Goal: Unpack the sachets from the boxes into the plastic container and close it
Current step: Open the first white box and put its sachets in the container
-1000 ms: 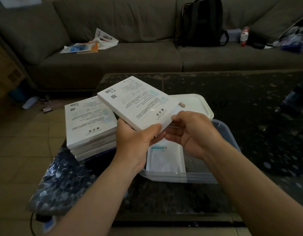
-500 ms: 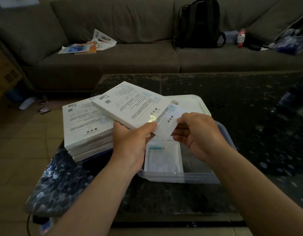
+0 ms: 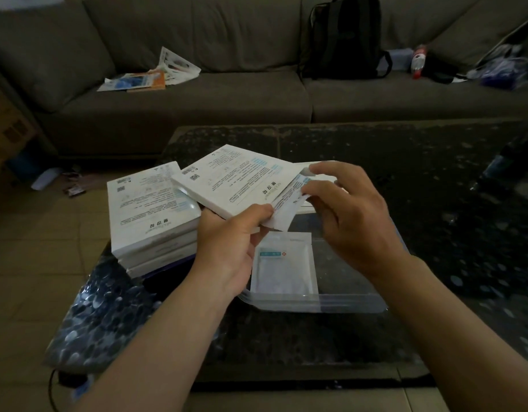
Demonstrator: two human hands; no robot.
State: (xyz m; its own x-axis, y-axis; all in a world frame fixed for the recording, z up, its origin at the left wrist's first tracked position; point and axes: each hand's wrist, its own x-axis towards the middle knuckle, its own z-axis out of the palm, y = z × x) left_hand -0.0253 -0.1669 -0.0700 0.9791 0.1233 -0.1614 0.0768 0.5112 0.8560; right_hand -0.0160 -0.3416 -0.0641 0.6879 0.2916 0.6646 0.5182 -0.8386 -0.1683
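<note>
White box, gripped by the left hand above the clear container holding one sachet, now shows its end flap pulled open, pinched by the right hand; emptying can probably follow.
</note>
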